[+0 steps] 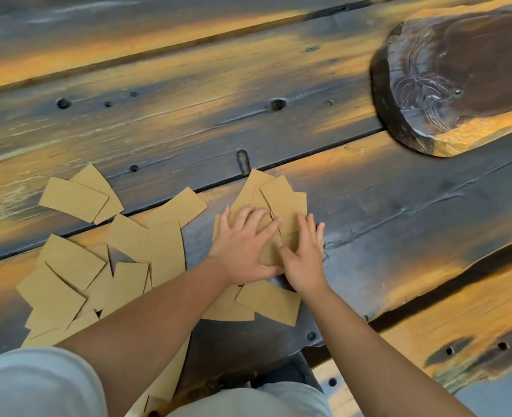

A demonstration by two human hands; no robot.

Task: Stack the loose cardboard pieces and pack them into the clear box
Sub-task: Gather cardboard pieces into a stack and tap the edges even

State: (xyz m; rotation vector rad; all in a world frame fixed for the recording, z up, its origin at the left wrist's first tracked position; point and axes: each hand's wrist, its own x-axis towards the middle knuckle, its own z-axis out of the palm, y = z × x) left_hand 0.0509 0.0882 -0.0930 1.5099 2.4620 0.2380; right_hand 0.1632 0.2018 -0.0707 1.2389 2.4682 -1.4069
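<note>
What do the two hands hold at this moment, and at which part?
Nothing is lifted. Both the left hand and the right hand lie flat, palms down, on a small pile of cardboard pieces, pressing its near part against the wooden table.

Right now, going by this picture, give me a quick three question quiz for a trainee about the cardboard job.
1. True or false: the clear box is in view.
2. Which hands rest on the cardboard pile? A) left only B) right only C) both
3. The bigger loose scatter lies on which side of the person?

Key: 1 false. 2 C: left hand and right hand press flat on it. 3 left.
</note>
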